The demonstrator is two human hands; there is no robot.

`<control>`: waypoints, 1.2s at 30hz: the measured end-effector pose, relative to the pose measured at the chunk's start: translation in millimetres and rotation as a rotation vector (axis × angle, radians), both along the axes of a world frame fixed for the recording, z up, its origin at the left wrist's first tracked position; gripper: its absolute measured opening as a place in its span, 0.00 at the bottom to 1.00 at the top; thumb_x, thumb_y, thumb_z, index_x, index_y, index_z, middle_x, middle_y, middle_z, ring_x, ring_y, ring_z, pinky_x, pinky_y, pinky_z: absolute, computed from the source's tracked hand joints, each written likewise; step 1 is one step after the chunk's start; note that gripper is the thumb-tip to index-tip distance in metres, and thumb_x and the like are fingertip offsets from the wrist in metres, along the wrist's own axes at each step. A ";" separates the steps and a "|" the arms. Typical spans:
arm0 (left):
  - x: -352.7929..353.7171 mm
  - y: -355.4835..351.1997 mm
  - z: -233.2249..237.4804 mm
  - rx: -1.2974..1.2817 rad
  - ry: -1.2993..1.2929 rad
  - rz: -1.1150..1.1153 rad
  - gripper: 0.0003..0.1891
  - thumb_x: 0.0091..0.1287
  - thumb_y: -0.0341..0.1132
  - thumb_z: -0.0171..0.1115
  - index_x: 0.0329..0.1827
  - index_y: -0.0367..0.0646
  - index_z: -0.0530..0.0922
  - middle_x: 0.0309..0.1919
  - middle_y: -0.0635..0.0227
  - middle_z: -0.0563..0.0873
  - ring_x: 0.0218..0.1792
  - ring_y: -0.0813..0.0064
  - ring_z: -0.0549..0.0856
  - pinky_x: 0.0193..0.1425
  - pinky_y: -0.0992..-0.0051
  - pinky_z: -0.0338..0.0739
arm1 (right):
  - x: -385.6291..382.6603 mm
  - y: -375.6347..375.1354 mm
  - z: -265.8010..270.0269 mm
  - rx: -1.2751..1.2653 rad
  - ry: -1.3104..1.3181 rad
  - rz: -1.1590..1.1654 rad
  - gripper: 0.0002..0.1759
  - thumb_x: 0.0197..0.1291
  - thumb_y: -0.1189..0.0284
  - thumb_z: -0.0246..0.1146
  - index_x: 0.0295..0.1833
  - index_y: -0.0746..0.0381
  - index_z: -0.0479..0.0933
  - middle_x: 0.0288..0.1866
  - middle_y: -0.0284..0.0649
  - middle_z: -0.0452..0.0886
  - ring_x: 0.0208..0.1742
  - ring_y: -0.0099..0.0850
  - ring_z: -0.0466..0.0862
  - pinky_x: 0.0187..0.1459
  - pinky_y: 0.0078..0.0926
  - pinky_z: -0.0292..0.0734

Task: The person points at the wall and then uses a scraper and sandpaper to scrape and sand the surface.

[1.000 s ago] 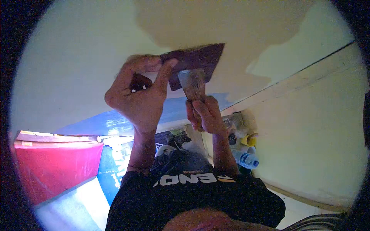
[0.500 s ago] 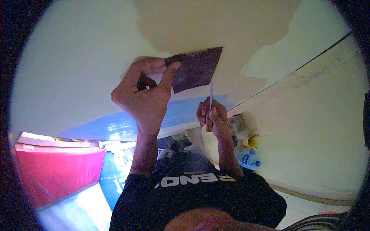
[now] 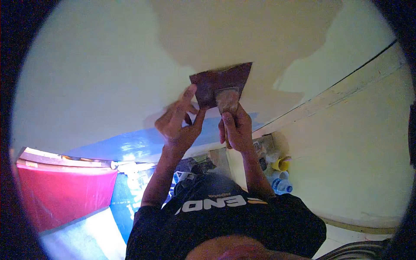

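A dark brown sheet of sandpaper [image 3: 207,86] is in front of the pale wall, its upper edge ragged. My left hand [image 3: 178,123] is at its lower left, fingertips on the left and bottom edges; the fingers are partly bent around that corner. In my right hand [image 3: 238,132] is a putty knife [image 3: 228,99], gripped by its handle with the thumb towards me. Its wide, smeared blade lies over the lower right part of the sandpaper, flat side facing me. The far side of the sheet is hidden.
The wall carries a darker, damp-looking patch [image 3: 242,30] and a blue painted band [image 3: 125,141]. To the right runs a dark seam [image 3: 342,78]. Low down are a yellow cup [image 3: 281,164] and a water bottle [image 3: 281,185]. Red cloth-like panel [image 3: 65,190] stands left.
The putty knife has turned from edge-on to flat and moved up over the sandpaper. My left hand has dropped from the sheet's upper left corner to its lower left; the sheet sits slightly lower.
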State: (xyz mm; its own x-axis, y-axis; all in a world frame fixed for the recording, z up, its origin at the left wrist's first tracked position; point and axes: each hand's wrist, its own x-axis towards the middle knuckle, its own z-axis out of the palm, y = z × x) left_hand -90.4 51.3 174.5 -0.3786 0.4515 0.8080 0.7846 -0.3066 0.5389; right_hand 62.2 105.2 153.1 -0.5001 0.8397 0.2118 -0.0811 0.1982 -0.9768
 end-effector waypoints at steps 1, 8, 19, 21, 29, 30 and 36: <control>2.8 -1.2 -6.2 -0.032 -0.015 -0.005 0.31 0.45 0.30 0.77 0.57 0.43 0.78 0.19 0.73 0.82 0.15 0.83 0.77 0.20 0.81 0.71 | 1.2 1.5 2.3 -0.017 -0.019 0.009 0.14 0.70 0.65 0.50 0.52 0.64 0.67 0.15 0.35 0.72 0.09 0.21 0.70 0.11 0.20 0.66; -0.4 9.4 -18.3 -0.042 0.061 0.043 0.38 0.43 0.30 0.78 0.62 0.51 0.75 0.17 0.75 0.80 0.14 0.81 0.76 0.19 0.80 0.70 | -0.2 3.5 12.6 0.033 -0.098 -0.022 0.17 0.69 0.63 0.51 0.53 0.66 0.67 0.14 0.36 0.74 0.11 0.24 0.74 0.14 0.24 0.72; 6.2 8.4 -9.3 -0.125 -0.037 0.047 0.38 0.44 0.26 0.75 0.64 0.55 0.74 0.20 0.74 0.81 0.15 0.79 0.77 0.21 0.79 0.73 | -14.0 10.1 16.4 0.046 -0.057 0.048 0.13 0.70 0.63 0.50 0.40 0.63 0.67 0.15 0.35 0.72 0.09 0.21 0.70 0.11 0.20 0.66; 5.9 10.0 -9.2 -0.110 -0.038 0.063 0.38 0.45 0.24 0.74 0.64 0.54 0.74 0.20 0.74 0.81 0.16 0.80 0.78 0.21 0.79 0.73 | -15.3 16.1 18.9 0.048 -0.073 0.073 0.13 0.70 0.63 0.50 0.39 0.62 0.68 0.15 0.35 0.72 0.10 0.21 0.70 0.11 0.20 0.66; 8.3 15.5 -12.6 -0.115 -0.138 -0.001 0.38 0.45 0.22 0.72 0.65 0.51 0.73 0.19 0.73 0.80 0.15 0.82 0.76 0.19 0.81 0.71 | -16.5 15.6 18.2 0.007 -0.054 0.032 0.17 0.70 0.59 0.51 0.38 0.64 0.70 0.14 0.35 0.72 0.08 0.20 0.68 0.10 0.21 0.64; 6.8 15.5 -10.9 -0.106 -0.126 0.003 0.38 0.45 0.22 0.72 0.65 0.50 0.72 0.19 0.73 0.80 0.15 0.83 0.76 0.19 0.81 0.71 | -18.8 20.9 13.2 0.035 -0.051 0.032 0.18 0.70 0.59 0.51 0.39 0.64 0.70 0.15 0.35 0.72 0.08 0.19 0.68 0.10 0.20 0.63; -1.6 15.7 -15.5 -0.108 -0.093 -0.007 0.39 0.45 0.23 0.73 0.66 0.47 0.71 0.17 0.73 0.79 0.14 0.85 0.74 0.18 0.82 0.70 | -17.5 11.4 19.4 -0.049 -0.127 0.103 0.19 0.70 0.60 0.50 0.35 0.65 0.73 0.13 0.33 0.71 0.09 0.19 0.69 0.11 0.20 0.64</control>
